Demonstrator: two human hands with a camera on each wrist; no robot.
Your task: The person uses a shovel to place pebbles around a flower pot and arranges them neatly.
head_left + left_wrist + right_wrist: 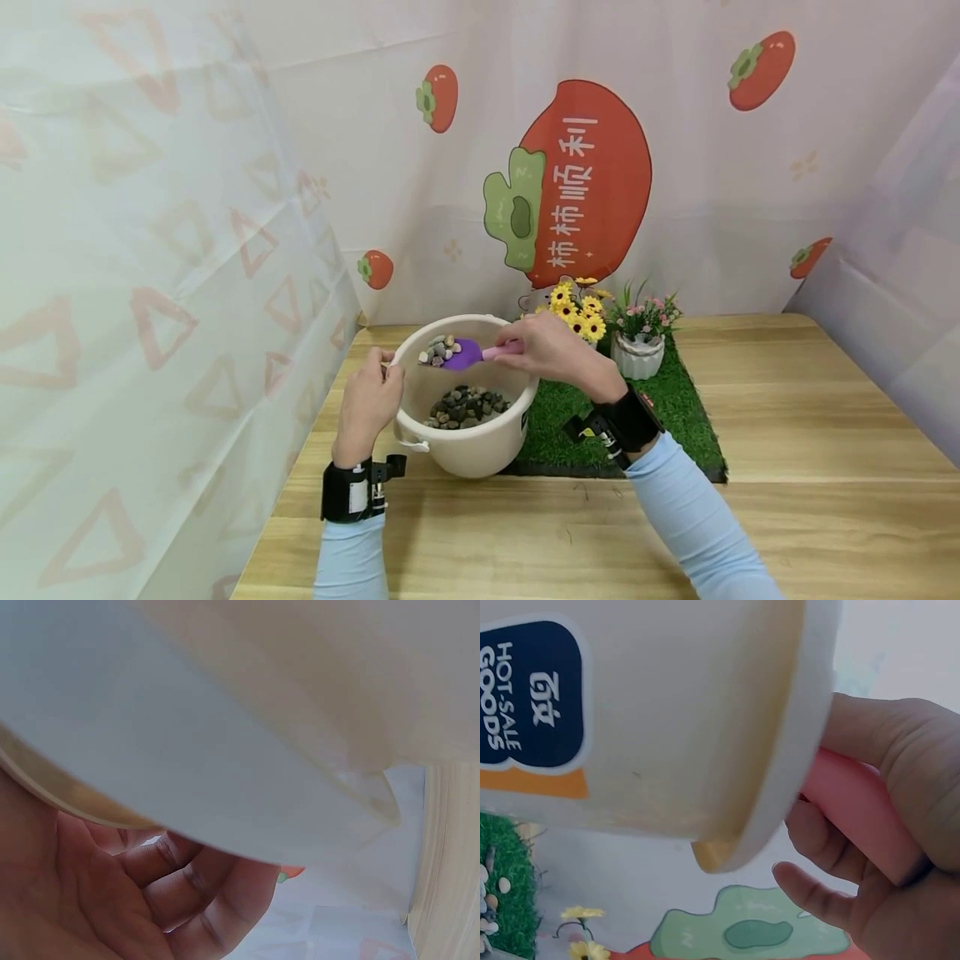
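A cream plastic bucket [472,450] stands on the table with dark pebbles [467,407] in its bottom. My left hand [369,400] grips the bucket's rim on the left side; in the left wrist view its fingers [214,900] curl under the rim. My right hand [558,350] holds a toy shovel by its pink handle [866,810]. The shovel's purple blade [467,355] is over the bucket's mouth and carries several lighter pebbles [441,350]. A white bucket handle [412,444] hangs at the bucket's front left.
Right of the bucket lies a green turf mat [686,417] with pebbles [489,922] on it. Yellow flowers [577,312] and a white pot [638,357] of pink flowers stand at its back. A printed curtain [420,200] hangs behind the wooden table [817,400].
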